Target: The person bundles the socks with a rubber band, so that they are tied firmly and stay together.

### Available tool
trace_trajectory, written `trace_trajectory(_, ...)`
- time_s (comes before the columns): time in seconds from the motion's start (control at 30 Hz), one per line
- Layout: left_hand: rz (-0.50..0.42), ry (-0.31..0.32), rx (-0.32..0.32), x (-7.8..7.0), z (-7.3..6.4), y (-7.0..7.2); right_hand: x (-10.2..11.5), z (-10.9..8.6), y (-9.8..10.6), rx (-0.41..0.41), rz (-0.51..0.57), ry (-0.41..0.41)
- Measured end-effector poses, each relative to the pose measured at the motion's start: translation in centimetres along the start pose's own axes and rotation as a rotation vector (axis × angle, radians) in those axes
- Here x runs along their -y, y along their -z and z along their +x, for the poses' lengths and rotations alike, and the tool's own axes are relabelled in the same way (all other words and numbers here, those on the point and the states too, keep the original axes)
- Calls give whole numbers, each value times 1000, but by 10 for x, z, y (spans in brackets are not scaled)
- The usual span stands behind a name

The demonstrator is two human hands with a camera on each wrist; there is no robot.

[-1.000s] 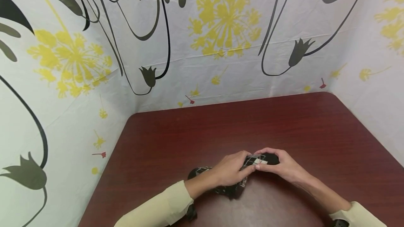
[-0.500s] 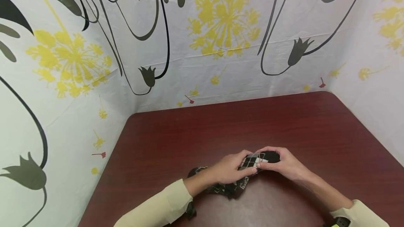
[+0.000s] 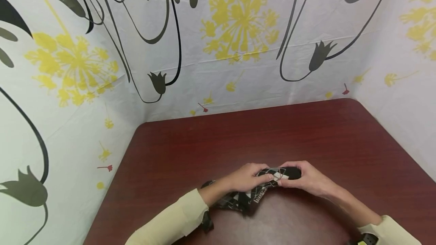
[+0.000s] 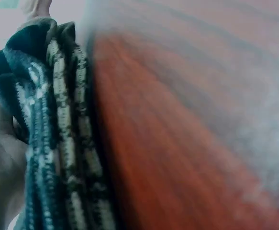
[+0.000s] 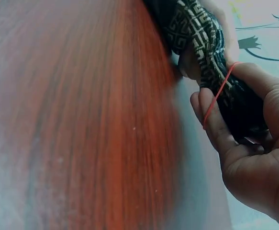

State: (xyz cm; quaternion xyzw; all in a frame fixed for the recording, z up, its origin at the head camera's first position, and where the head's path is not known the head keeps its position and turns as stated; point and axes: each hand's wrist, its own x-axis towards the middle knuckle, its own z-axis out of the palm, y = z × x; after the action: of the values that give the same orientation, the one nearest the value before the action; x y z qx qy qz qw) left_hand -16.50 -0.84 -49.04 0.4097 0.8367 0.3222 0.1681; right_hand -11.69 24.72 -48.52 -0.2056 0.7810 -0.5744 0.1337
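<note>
Both forearms angle in from the near edge of the dark red worktop (image 3: 306, 131) and meet low over it. The left hand (image 3: 246, 179) curls its fingers round the patterned black sock (image 3: 253, 196), which is bunched just above the wood. The right hand (image 3: 308, 180) pinches the sock's far end, a thin red rubber band (image 5: 216, 98) stretched across its fingers (image 5: 211, 120).

Two bare hands emerge from long pale cream fabric sleeves (image 3: 173, 220), each arm wearing a small black wrist-mounted device (image 3: 206, 220) at the cuff
</note>
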Motion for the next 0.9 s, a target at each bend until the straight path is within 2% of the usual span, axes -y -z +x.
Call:
trace_trajectory(0.07,34,8,-18,-3,-1,1,0,1,1,-1,-1,-2)
trace_trajectory(0.23,273,9,-75,-17,-5,-1,0,3,3,-17,17,-28)
trace_trajectory(0.3,314,4,-75,-20,-5,-3,0,3,3,-25,30,-34)
trace_trajectory(0.4,306,4,-66,-20,-4,-4,0,4,2,-21,41,-33)
trace_trajectory(0.5,265,33,-64,-19,-3,-5,1,5,2,8,31,-40)
trace_trajectory(0.67,196,76,-57,-16,-3,-6,2,5,3,36,-32,-35)
trace_trajectory(0.9,100,70,-34,-12,-3,-5,0,5,4,34,-31,10)
